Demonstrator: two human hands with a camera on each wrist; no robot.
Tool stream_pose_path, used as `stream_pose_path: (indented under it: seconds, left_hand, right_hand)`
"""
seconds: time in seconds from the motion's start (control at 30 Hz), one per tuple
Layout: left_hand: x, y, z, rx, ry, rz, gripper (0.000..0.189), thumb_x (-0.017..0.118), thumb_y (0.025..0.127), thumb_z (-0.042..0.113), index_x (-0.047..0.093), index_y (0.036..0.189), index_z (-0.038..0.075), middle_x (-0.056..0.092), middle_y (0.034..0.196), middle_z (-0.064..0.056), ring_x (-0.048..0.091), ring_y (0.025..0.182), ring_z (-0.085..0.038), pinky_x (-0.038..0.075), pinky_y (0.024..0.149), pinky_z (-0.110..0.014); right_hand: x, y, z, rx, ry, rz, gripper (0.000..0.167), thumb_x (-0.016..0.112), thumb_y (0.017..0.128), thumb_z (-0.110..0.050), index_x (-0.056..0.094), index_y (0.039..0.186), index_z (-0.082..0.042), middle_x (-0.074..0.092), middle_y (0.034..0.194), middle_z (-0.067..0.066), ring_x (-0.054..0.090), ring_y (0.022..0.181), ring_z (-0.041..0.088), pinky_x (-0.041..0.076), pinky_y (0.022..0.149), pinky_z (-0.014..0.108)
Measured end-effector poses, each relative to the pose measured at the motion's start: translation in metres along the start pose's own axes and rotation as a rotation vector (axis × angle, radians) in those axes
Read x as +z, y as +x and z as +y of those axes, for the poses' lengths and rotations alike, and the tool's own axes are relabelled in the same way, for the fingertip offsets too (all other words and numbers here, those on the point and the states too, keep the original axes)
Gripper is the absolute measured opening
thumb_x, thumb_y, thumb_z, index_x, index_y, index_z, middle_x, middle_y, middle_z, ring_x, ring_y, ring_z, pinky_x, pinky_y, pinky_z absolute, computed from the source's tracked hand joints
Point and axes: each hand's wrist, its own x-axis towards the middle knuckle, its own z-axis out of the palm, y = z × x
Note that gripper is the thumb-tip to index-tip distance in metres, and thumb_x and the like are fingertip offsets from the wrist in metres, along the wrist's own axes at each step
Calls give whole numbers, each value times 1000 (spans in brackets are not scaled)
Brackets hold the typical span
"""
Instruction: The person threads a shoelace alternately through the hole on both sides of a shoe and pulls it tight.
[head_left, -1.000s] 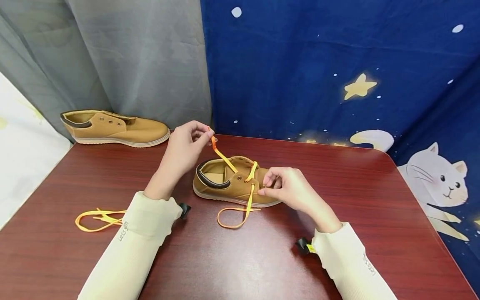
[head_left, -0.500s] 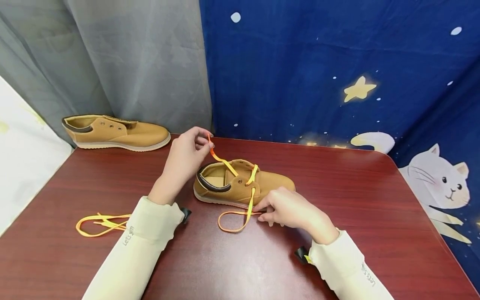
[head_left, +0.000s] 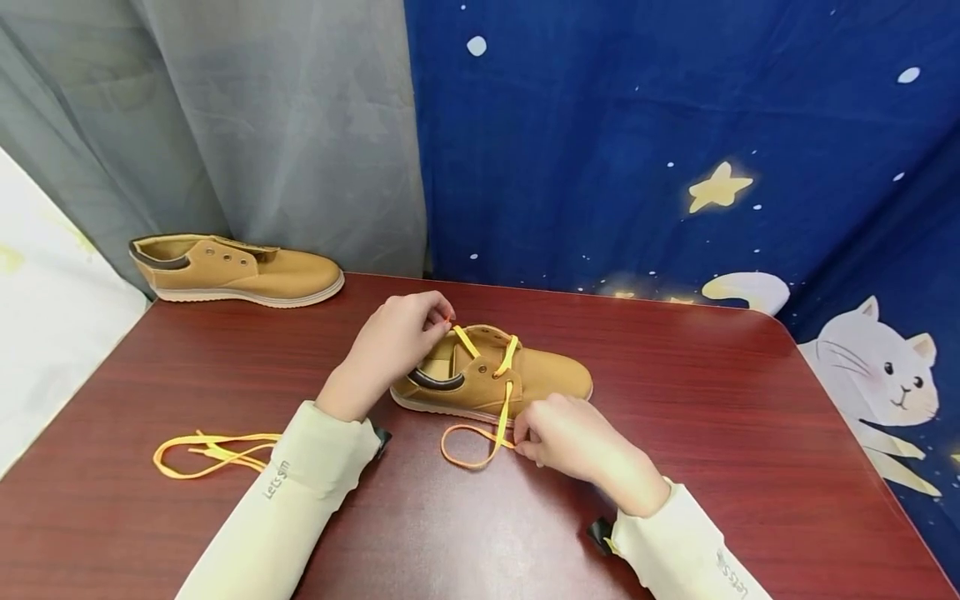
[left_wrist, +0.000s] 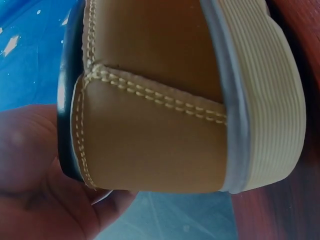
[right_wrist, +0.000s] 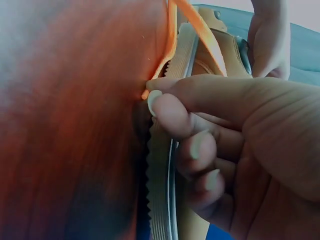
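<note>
A tan shoe (head_left: 557,367) with a yellow-orange shoelace threaded through its front eyelets stands on the table, toe to the right. Over its heel opening, my left hand (head_left: 397,346) pinches one end of the shoelace (head_left: 467,342), which runs up from an eyelet. My right hand (head_left: 570,437), low beside the near side of the sole, pinches the shoelace's other end between thumb and index finger. From there the lace (right_wrist: 170,35) loops on the tabletop. The left wrist view is filled by the heel (left_wrist: 150,145), which hides the left fingertips.
A second tan shoe (head_left: 247,271), unlaced, stands at the back left of the dark red table (head_left: 712,400). Another yellow-orange shoelace (head_left: 180,471) lies looped at the left, partly under the left sleeve (head_left: 277,500). Grey and blue curtains (head_left: 562,125) hang behind the table.
My right hand has moved down from the shoe's toe and taken the shoelace's loose end at the table. The left hand has moved right and lower with its lace end, closer over the shoe.
</note>
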Motion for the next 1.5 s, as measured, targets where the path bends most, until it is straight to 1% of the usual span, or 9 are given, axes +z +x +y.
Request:
stream_pose_path:
  seconds: [0.33,0.5,0.63,0.83,0.97,1.07,1.2,1.4,1.5]
  left_hand:
    - [3,3,7,4,49,-2,8,68,96,17,72,101,13,73,87,-2,63,76,-19,51,71,-36]
    - [5,4,7,4,63,-6,9,66,97,19,72,101,13,72,86,-1,61,74,-19,49,69,-36]
    - [6,2,7,-11,64,-23,11,65,98,21,71,103,14,72,88,-1,61,75,-19,49,69,-36]
    - [6,0,7,-25,76,-46,14,63,99,22,71,106,13,72,91,-3,61,76,-20,50,71,-37]
    - [7,-1,7,-33,83,-57,15,61,100,22,71,107,14,72,91,-3,60,75,-20,49,70,-36]
    - [8,-2,7,-35,85,-61,15,61,101,23,71,107,14,72,90,-3,59,74,-20,48,69,-36]
    - [9,-2,7,-28,82,-61,15,61,101,22,71,106,13,71,89,-3,59,73,-20,47,68,-35]
    - [8,-1,8,-28,87,-64,16,59,101,23,71,107,14,72,91,-3,60,75,-21,49,70,-37]
    - [8,-1,7,-30,89,-66,16,59,101,22,71,107,14,72,92,-3,61,77,-22,50,73,-39]
  right_hand:
    - [4,-32,-19,43,-75,-24,29,74,74,-17,49,60,-23,42,53,-12,39,50,9,36,47,30]
    - [20,-45,-35,96,-188,62,24,72,67,-15,48,66,-17,49,57,-4,53,52,20,43,48,39]
    - [27,-51,-40,119,-242,112,23,73,67,-13,51,72,-14,53,67,-1,60,62,23,45,49,39]
    - [31,-52,-39,59,-278,212,24,75,71,-11,52,77,-14,50,73,-3,57,64,18,41,47,32]
    - [30,-53,-40,7,-289,214,22,76,72,-9,55,75,-15,53,71,-3,60,63,18,43,47,32]
    - [26,-58,-42,-13,-210,171,25,75,73,-9,52,77,-17,50,62,-6,53,52,16,38,45,30]
    - [19,-70,-46,-81,-6,87,27,73,80,-11,50,87,-22,40,56,-15,38,48,5,31,45,22]
    - [13,-80,-55,-339,293,-148,18,69,88,-10,66,95,-27,56,69,-24,42,62,-19,36,57,1]
    - [11,-81,-62,-464,375,-207,15,69,88,-13,68,91,-27,61,73,-24,41,68,-26,38,61,-2]
